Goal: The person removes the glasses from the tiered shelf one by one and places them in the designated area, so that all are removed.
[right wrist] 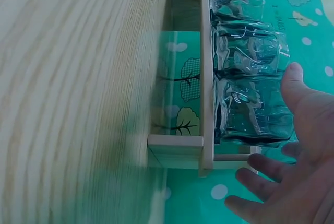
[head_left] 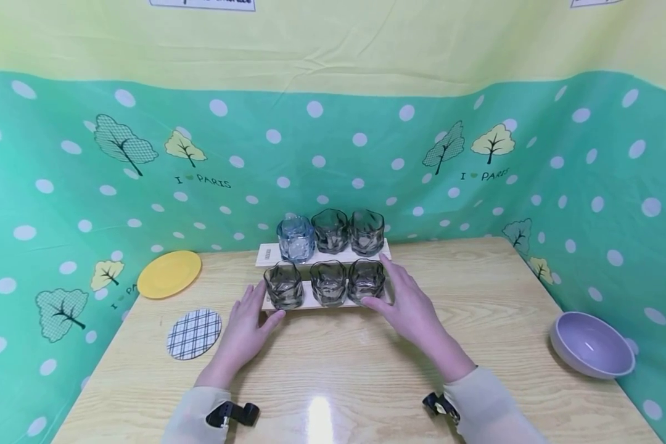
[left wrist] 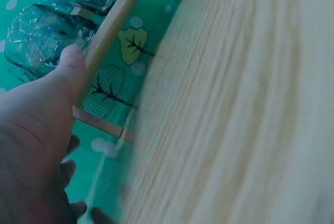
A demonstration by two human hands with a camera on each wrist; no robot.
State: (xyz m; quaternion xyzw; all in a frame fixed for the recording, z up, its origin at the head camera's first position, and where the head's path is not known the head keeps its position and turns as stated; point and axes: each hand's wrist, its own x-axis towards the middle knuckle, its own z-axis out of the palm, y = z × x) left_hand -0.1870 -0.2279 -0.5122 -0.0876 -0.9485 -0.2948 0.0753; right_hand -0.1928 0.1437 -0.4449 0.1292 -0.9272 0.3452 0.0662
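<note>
Tumblers of smoky glass (head_left: 328,283) stand three abreast on the front level of a pale two-level rack (head_left: 267,254), set towards the back of the table (head_left: 322,351). From where I stand, reading leftwards to rightwards, a yellow plate (head_left: 169,274) comes first, with a checked coaster (head_left: 194,334) nearer the person. Next is the left hand (head_left: 246,327), at the left end of that front row, its thumb held away from fingers that reach forward along the side; whether the thumb touches glass or board, I can't tell. Behind the front row, a blue tumbler (head_left: 296,239) leads two more smoky ones on the rear level. At the right end, the right hand (head_left: 413,308) has its fingers spread, thumb by the end tumbler, contact uncertain. Far right sits a purple bowl (head_left: 592,344).

I'd judge the step in hand to be squaring up or steadying the front row from both ends. The next move, I'd think, calls for light, even pressure from both sides, lest neighbouring glasses knock together.
</note>
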